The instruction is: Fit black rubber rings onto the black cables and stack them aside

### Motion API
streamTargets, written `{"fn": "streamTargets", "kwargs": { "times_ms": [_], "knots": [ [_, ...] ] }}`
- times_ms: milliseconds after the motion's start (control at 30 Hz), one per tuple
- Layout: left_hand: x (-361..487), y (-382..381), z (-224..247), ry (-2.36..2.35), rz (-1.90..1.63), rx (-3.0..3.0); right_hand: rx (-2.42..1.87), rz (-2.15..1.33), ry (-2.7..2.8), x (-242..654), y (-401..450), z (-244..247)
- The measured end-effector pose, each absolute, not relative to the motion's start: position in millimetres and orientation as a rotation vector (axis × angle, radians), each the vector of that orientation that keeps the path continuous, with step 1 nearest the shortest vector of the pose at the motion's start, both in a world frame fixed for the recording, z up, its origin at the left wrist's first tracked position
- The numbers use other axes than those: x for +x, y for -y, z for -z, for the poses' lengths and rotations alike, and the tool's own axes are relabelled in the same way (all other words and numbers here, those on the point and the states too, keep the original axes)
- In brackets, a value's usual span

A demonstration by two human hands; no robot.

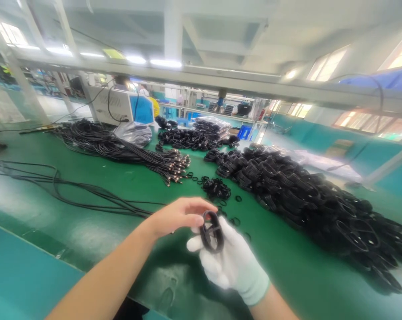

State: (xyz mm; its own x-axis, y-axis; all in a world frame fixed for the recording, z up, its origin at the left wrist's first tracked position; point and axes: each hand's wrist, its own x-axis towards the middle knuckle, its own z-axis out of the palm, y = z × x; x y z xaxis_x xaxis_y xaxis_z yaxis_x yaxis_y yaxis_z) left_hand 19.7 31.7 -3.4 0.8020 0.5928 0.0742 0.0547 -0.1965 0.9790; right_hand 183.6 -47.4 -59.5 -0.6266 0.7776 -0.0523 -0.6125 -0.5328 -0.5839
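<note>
A small coil of black cable is held upright above the green table, with a strand crossing its middle. My right hand, in a white glove, grips the coil from behind and below. My bare left hand has its thumb and fingers closed on the coil's upper left edge. Just beyond the hands lies a small heap of black rings, with a few loose ones scattered near it. Several long black cables run in from the left and pass behind my left wrist.
A large pile of coiled black cables covers the right side of the green table. A bundle of straight cables with metal ends lies at the back left, beside a white and blue machine. More coils sit behind.
</note>
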Motion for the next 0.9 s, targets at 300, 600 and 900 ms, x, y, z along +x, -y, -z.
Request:
{"fn": "streamTargets", "kwargs": {
  "times_ms": [300,600,900],
  "knots": [
    [32.1,-10.2,5.4,-1.050,-0.823,1.860,-0.924,-1.593,1.019,186.6,47.7,47.9],
    [35.1,11.7,22.9,-0.793,-0.705,1.332,-0.752,-1.708,1.022,181.4,47.4,44.3],
    [33.8,5.4,23.4,-0.835,-0.667,1.439,-0.721,-1.757,0.949,186.8,47.7,50.3]
  ]
}}
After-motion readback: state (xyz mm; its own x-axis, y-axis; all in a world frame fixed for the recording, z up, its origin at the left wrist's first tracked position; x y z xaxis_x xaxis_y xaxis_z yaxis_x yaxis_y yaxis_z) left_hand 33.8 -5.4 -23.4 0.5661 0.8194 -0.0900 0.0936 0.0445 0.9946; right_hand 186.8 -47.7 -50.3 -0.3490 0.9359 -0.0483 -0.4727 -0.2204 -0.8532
